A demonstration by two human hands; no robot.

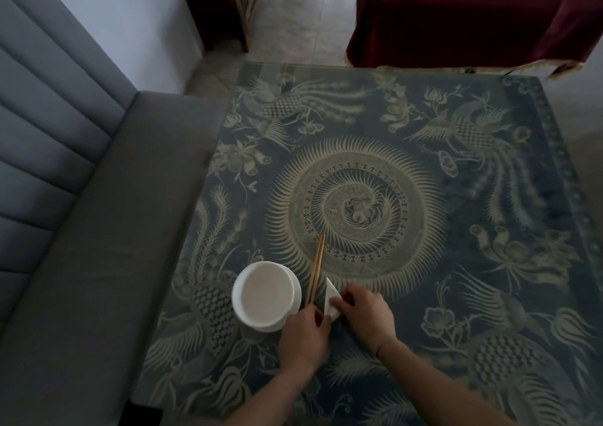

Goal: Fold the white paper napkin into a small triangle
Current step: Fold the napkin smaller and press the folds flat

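- From the head view, the napkin [330,296] lay on the patterned tablecloth [424,197], just right of the chopsticks [316,270] and near the white bowl [266,295]; it already showed as a small white triangle, its point aimed away from the person, its near part hidden under the two hands.
- The right hand [365,311] rested on the napkin's right side, fingers curled down and pressing the paper against the cloth. Whether it pinched an edge or only pressed, I could not tell.
- The left hand [305,332] sat at the napkin's near left corner, fingers drawn narrow. It touched the paper there, close to the near ends of the chopsticks, though I could not say if it actually held anything.
- To my eye the paper looked thin, light and limp, several layers thick by then. It would likely crease readily but tear or spring open if tugged, and might slide on the cloth.
- I judged the best hold to be flat fingertips along the folded edge, with one corner pinned, rather than a lift by the tip.
- The bowl stood close enough that a careless elbow could knock it.
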